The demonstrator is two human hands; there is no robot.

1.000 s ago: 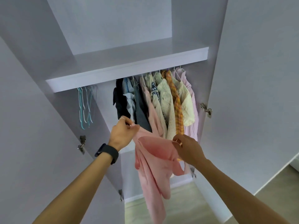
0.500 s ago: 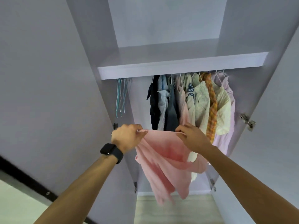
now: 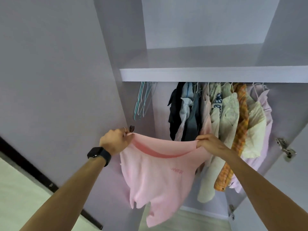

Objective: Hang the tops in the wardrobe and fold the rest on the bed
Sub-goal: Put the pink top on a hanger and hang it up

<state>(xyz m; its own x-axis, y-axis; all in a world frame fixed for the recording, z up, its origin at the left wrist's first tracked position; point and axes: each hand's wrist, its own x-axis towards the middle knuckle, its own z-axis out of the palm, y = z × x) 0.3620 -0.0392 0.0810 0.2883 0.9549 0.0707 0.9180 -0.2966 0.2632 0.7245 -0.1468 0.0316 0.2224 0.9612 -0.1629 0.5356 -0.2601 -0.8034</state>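
Observation:
I hold a pink top [image 3: 156, 177] spread out in front of the open wardrobe [image 3: 213, 75]. My left hand [image 3: 115, 141] pinches its upper edge at the left, and my right hand [image 3: 210, 144] pinches the same edge at the right. The stretched edge sags between my hands and the rest of the cloth hangs down. Behind it, several tops [image 3: 221, 124] hang on the rail under the shelf. Several empty hangers [image 3: 142, 100] hang at the rail's left end.
The wardrobe's left door [image 3: 55, 90] stands open beside my left arm, the right door [image 3: 296, 164] beside my right arm, with metal hinges [image 3: 285, 148] on it. A shelf runs above the rail. Pale floor [image 3: 181, 220] shows below.
My hands have moved apart along the pink top's edge, spreading it wide. The view has shifted left, so the wardrobe sits further right.

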